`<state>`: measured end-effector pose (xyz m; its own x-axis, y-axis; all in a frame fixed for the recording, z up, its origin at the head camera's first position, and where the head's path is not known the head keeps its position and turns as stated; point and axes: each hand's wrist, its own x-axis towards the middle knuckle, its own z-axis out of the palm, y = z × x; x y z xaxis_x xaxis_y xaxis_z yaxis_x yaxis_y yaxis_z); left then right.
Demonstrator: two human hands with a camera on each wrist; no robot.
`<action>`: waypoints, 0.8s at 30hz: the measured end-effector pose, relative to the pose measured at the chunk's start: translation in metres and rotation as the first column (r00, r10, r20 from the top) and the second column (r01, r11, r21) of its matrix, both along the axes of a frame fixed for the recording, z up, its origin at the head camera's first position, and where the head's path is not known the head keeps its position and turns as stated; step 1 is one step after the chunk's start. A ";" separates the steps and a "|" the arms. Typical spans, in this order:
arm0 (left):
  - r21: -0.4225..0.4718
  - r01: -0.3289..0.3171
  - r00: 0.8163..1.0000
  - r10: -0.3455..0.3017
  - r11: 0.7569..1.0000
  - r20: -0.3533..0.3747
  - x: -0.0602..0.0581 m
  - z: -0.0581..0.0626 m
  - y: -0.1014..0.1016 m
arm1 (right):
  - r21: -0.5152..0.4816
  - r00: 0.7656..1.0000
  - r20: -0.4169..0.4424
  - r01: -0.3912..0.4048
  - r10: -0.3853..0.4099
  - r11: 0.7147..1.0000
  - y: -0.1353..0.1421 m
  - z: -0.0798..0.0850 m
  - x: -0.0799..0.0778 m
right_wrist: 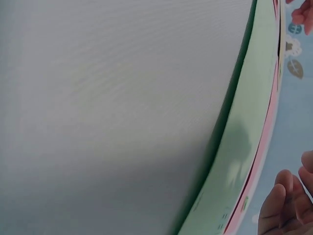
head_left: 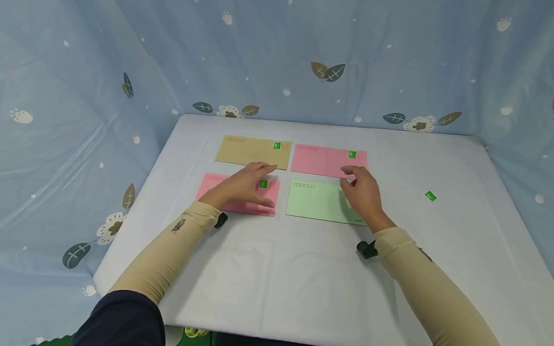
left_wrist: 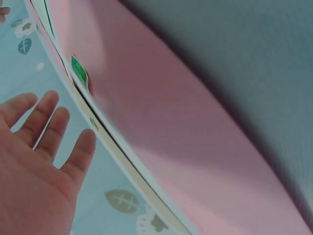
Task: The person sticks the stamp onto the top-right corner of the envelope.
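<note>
Over the near-left pink envelope [head_left: 208,183] hovers my left hand [head_left: 246,184], fingers spread and holding nothing. A green stamp [head_left: 264,184] shows on that envelope between thumb and fingers. My right hand [head_left: 363,192] is above the right end of the light green envelope [head_left: 320,202], fingers loosely bent with a gap to the thumb. Part of that envelope's upper right is hidden by the hand. In the right wrist view the right hand [right_wrist: 288,203] appears at the lower right edge, and the green envelope [right_wrist: 239,122] carries its shadow.
Behind lie a tan envelope [head_left: 249,152] and another pink envelope [head_left: 326,160], each with a green stamp at its upper right. A loose green stamp [head_left: 430,195] lies to the right on the white-covered table [head_left: 308,282]. Blue patterned curtain [head_left: 286,45] surrounds the table.
</note>
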<state>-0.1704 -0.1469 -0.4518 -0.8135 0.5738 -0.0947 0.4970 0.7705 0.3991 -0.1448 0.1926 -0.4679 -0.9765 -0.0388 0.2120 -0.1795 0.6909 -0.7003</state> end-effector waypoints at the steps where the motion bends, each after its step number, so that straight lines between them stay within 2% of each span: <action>1: -0.005 -0.002 1.000 0.002 1.000 0.003 0.000 0.000 0.001 | 0.001 1.000 -0.001 0.002 -0.002 1.000 0.001 0.000 0.001; 8: -0.027 -0.025 0.999 0.025 0.999 0.023 0.002 0.000 0.007 | 0.009 1.000 -0.005 0.010 -0.010 1.000 0.009 -0.002 0.004; 24: -0.025 0.000 1.000 0.000 1.000 -0.004 0.002 -0.002 0.022 | 0.015 0.998 0.002 0.058 -0.058 0.998 0.022 -0.006 0.008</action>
